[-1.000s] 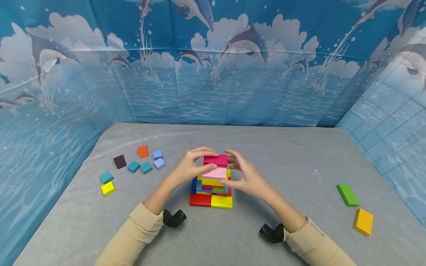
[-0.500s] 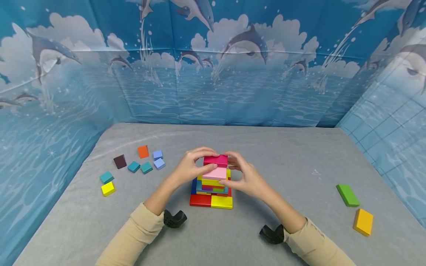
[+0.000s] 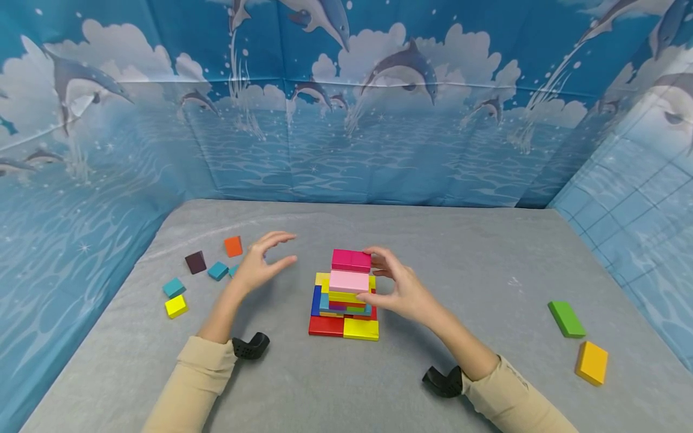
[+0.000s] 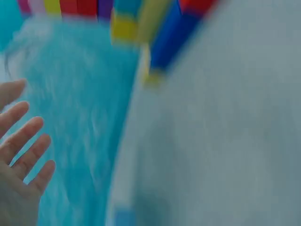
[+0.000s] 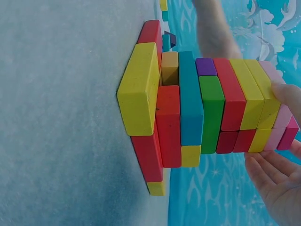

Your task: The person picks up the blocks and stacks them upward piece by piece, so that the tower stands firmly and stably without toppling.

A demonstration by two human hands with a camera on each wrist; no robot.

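Observation:
A tower of colored wooden blocks [image 3: 345,305] stands at the middle of the grey surface, with magenta blocks [image 3: 351,260] at its top over a pink block [image 3: 349,281]. My right hand [image 3: 403,291] holds the tower's upper right side. In the right wrist view its thumb [image 5: 288,96] lies against the yellow and pink layers and its fingers [image 5: 265,174] touch the side. Off to the left of the tower, my left hand [image 3: 254,267] is in the air with fingers spread and nothing in it. It hides the light blue blocks almost wholly.
Loose small blocks lie at the left: orange [image 3: 233,245], dark brown [image 3: 195,262], teal [image 3: 218,271] and yellow [image 3: 175,307]. At the far right are a green block [image 3: 566,319] and an amber block [image 3: 592,363]. A dolphin-print curtain [image 3: 346,144] encloses the back and sides.
My left hand has let go of the magenta blocks and moved left toward the loose blocks. The right hand stays at the tower, which keeps its shape.

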